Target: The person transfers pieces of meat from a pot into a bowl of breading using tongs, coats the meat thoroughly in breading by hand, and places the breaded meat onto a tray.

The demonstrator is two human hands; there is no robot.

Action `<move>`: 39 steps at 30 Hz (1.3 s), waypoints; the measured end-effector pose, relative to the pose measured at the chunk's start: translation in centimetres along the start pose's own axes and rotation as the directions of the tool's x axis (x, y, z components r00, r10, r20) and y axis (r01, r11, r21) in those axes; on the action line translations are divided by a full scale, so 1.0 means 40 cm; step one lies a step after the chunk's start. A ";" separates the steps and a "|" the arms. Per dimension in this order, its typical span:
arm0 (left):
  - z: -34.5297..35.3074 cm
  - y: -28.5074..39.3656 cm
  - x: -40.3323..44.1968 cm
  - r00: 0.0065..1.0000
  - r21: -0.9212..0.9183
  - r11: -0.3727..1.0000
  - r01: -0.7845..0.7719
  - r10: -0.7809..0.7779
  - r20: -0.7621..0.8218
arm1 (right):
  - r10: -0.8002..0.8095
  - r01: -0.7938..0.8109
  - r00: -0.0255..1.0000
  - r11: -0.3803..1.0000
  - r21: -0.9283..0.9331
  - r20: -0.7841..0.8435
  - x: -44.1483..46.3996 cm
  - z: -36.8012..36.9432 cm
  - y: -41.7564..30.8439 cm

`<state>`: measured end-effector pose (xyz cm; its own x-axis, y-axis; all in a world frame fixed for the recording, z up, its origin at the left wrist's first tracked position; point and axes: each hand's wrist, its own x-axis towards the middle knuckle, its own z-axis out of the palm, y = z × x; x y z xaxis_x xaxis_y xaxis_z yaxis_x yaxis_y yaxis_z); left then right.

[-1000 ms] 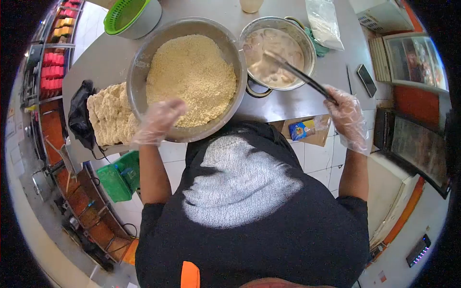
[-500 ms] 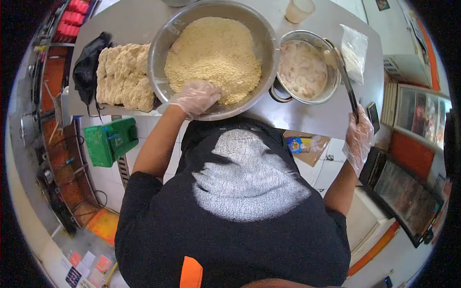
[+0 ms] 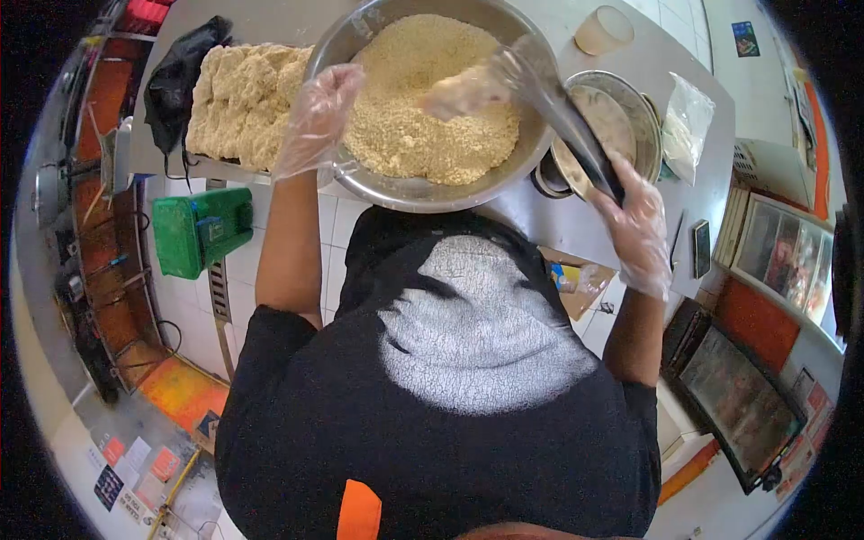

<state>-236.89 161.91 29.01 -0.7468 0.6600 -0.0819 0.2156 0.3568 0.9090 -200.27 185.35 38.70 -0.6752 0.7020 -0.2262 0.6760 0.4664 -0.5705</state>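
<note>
Steel bowl, upper centre: the right hand grips a black-handled utensil, now over the bowl rather than the pot at upper right, apparently bringing a blurred pale piece to the crumbly flour. The left hand, lifted out, curls near the rim, contents unclear.

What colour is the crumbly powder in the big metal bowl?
The crumbly powder is pale yellow; the head view shows it best.
</note>
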 end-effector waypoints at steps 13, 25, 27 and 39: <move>0.027 -0.049 0.000 0.975 -0.166 0.981 0.103 -0.132 -0.179 | 0.109 -0.104 0.994 0.886 -0.451 -0.016 0.006 -0.051 0.150; 0.041 0.098 0.203 0.791 0.224 0.777 0.589 -0.610 0.035 | -0.377 0.421 0.879 0.901 -0.105 0.292 0.712 0.365 -0.258; 0.080 -0.057 0.286 0.812 0.112 0.808 0.578 -0.583 0.013 | -0.266 0.383 0.851 0.904 -0.190 0.453 0.787 0.484 -0.266; -0.032 0.022 0.188 0.853 0.179 0.940 0.292 -0.340 0.395 | -0.565 0.676 0.662 0.734 -0.066 0.494 0.682 0.387 -0.273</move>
<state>-243.12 166.34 29.70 -0.4621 0.7030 -0.5405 0.0972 0.6460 0.7571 -230.64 191.09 26.53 -0.9740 -0.0645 -0.2172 0.0594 0.8524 -0.5196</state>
